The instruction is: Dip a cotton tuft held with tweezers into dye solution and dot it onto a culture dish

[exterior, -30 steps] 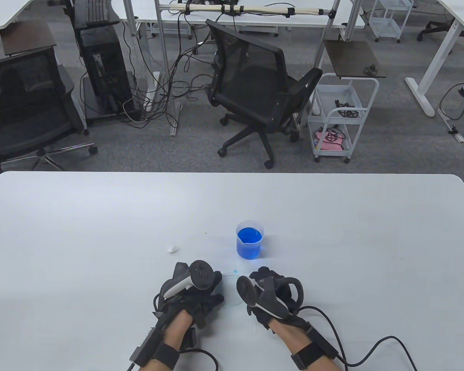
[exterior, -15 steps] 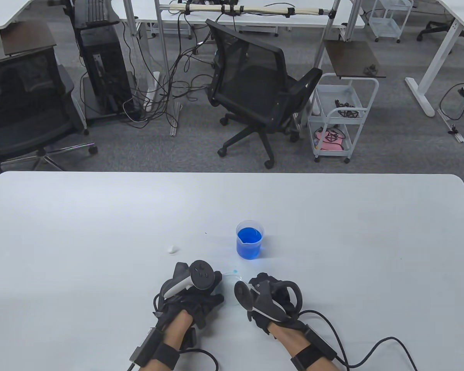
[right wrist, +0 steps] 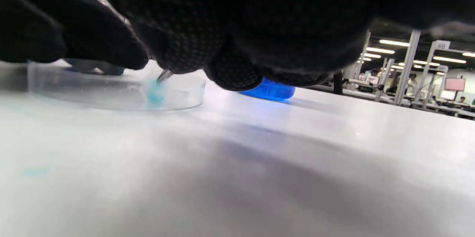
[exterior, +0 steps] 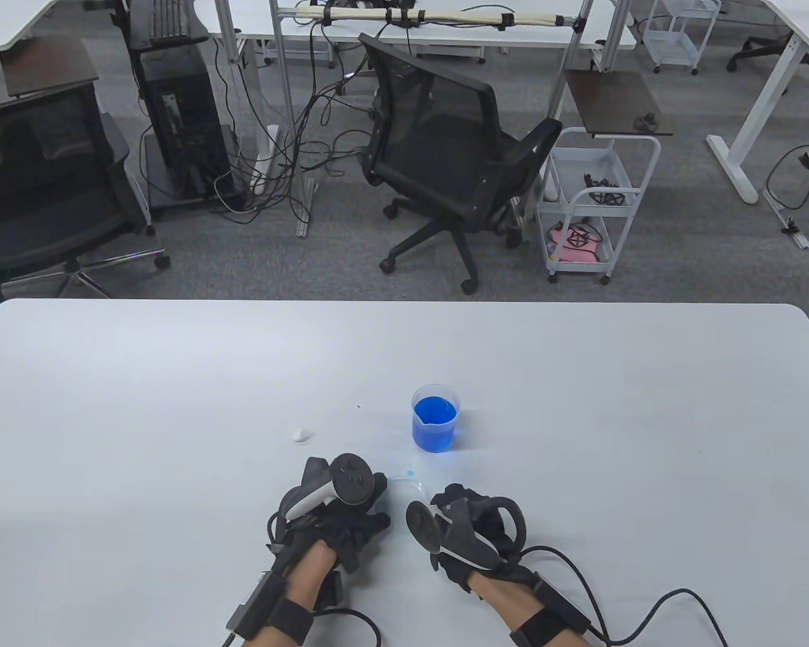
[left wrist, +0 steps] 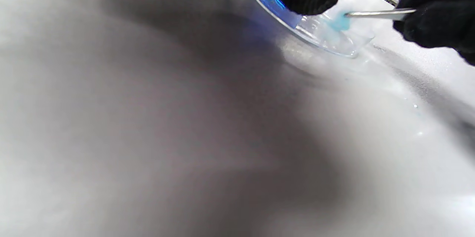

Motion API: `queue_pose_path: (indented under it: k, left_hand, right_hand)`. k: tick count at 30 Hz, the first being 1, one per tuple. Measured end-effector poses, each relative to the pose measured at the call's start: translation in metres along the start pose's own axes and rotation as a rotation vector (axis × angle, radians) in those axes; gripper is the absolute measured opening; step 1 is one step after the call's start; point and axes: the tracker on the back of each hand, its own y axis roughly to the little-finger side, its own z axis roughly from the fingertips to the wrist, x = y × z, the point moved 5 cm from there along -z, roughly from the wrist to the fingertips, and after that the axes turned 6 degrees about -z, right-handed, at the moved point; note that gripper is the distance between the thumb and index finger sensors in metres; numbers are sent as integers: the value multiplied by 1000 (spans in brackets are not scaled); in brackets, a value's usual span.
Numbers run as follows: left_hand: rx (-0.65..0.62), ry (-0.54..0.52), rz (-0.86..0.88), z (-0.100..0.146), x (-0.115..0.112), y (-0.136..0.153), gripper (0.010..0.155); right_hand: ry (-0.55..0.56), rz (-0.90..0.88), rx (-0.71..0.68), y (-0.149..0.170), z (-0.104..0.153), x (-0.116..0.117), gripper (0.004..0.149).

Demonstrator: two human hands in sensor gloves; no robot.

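Resting inside dish (right wrist: 111, 96), cotton tuft (right wrist: 154, 94) below right hand (right wrist: 207, 40).

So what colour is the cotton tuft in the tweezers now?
Light blue-turquoise: the cotton tuft at the tweezers tip, inside the culture dish. Right wrist view shows it best.

An open-plan office or lab is indicated: beyond the white worktable (exterior: 175, 377), black mesh swivel chairs (exterior: 445, 155), height-adjustable white desks (exterior: 748, 114), tangled cables (exterior: 290, 162) and a white wire trolley (exterior: 596, 202) are seen.
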Motion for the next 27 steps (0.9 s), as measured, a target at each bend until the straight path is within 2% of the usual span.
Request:
queue_pose_path:
  k: [4,11,13,22,27]
  left_hand:
    - [0,0,0,0,0,0,69]
    - [0,0,0,0,0,0,69]
    - [0,0,0,0,0,0,69]
    - [0,0,0,0,0,0,69]
    - [0,0,3,0,0,0,69]
  right_hand:
    - [6,-3,0,0,1,-4,40]
    - [94,-77,14,7,7,-37,40]
    - [102,-83,11,6,9,-40,40]
    - [3,-12,-38,-11,8,-5,40]
    - [11,-19,-34,-11,8,-8,41]
